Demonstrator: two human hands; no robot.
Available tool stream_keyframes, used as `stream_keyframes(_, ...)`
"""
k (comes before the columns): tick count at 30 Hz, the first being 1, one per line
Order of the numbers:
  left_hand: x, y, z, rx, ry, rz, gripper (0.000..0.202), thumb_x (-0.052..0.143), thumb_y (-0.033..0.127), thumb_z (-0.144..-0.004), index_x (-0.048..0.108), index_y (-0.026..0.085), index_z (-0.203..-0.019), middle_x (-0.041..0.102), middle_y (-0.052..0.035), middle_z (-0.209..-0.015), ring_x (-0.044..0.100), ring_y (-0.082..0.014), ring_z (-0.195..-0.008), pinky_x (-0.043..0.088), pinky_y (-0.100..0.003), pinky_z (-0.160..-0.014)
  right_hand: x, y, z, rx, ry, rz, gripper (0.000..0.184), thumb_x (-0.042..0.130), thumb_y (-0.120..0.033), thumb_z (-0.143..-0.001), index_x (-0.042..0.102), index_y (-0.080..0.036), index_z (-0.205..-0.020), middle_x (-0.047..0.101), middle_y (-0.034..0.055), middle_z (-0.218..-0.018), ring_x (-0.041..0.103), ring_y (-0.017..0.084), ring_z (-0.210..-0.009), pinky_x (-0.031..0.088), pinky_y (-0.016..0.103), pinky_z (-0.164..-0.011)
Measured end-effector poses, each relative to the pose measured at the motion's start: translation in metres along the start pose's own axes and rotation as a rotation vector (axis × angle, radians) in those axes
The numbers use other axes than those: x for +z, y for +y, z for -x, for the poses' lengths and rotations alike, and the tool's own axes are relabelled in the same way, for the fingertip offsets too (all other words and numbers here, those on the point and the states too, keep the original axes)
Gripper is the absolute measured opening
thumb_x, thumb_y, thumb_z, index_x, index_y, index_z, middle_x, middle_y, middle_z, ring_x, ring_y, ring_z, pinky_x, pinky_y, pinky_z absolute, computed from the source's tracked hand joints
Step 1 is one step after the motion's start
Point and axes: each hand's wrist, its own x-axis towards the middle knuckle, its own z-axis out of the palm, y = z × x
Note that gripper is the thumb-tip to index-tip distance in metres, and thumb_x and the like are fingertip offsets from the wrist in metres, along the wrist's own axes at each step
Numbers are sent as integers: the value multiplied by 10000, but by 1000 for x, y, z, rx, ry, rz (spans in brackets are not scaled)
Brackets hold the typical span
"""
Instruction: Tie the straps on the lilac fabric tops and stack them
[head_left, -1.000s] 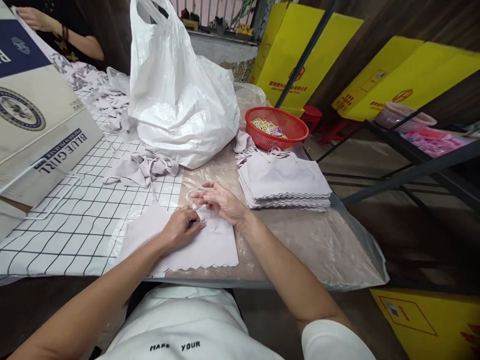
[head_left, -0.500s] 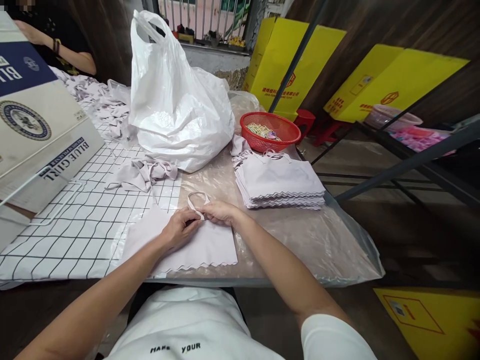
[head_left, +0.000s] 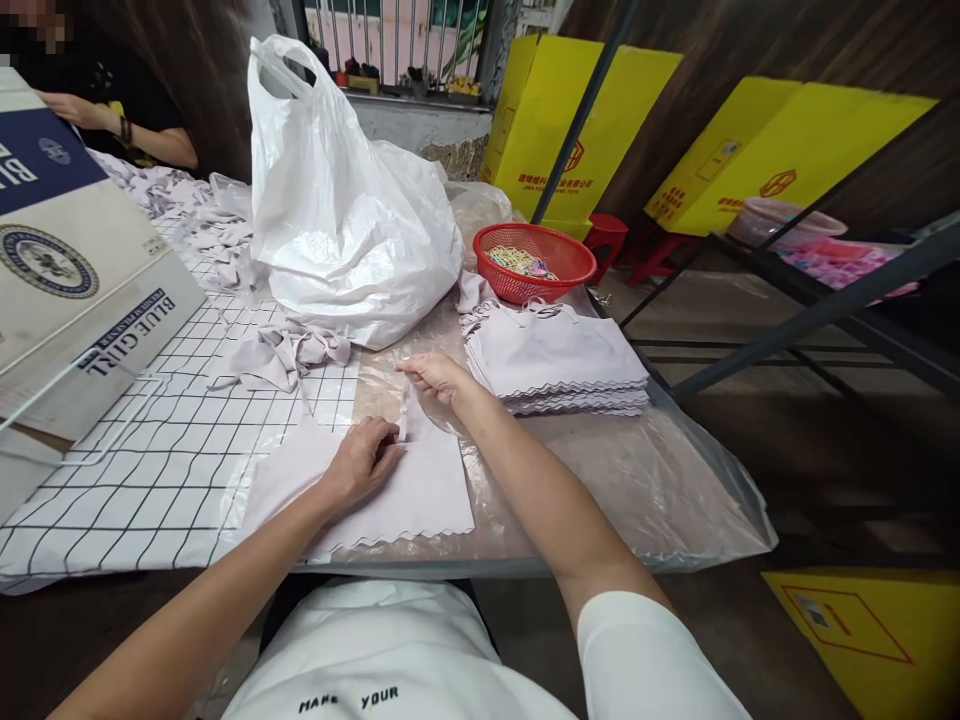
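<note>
So there's 1 flat, pale lilac cloth piece with a wavy edge right under the left hand, whose fingers are curled on it; can't tell if they're pinching anything. The right hand has its fingertips closed on a thin strap that runs up from beside the left fingers. It's all on the tabletop. Right of the right fingers sits a stack of similar pieces, with a red basket behind it. Beyond both hands' fingers: 1 big white plastic bag. Crumpled fabric lies ahead-left of the left fingers, and a BLUE GIRL carton stands farther left.
</note>
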Motion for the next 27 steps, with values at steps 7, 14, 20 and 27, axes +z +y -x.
stream_keyframes(7, 11, 6, -1, -31, 38, -234, 316, 526, 281, -920, 549, 166, -1213, 549, -154, -1206, 484, -309, -1059, 467, -495, -887, 4, 4, -11, -122, 390, 586, 211, 626, -326, -883, 696, -128, -861, 711, 132, -861, 643, 245, -932, 428, 264, -698)
stream_keyframes(14, -15, 10, 6, -27, -1, -217, 279, 528, 316, -940, 601, 179, -1171, 551, -158, -1271, 520, -305, -1124, 484, -501, -944, 6, -7, -2, -208, 523, 809, 219, 536, -301, -933, 675, -133, -906, 702, 189, -1056, 625, 288, -1065, 415, 311, -809)
stream_keyframes(20, -72, -15, 39, 70, -135, -243, 405, 381, 371, -1020, 517, 216, -1368, 530, -139, -1397, 489, -283, -1298, 447, -486, -1069, 69, -15, -16, -261, 212, 651, 263, 612, -311, -890, 556, -180, -669, 666, 25, -754, 617, 154, -753, 412, 228, -647)
stream_keyframes(27, -68, -49, 49, 42, -168, -311, 470, 416, 433, -1003, 531, 175, -1378, 515, -158, -1439, 447, -320, -1356, 361, -552, -1145, 150, -16, -38, -121, -146, 362, 321, 659, -381, -884, 480, -194, -696, 521, -40, -562, 452, 71, -445, 335, 186, -427)
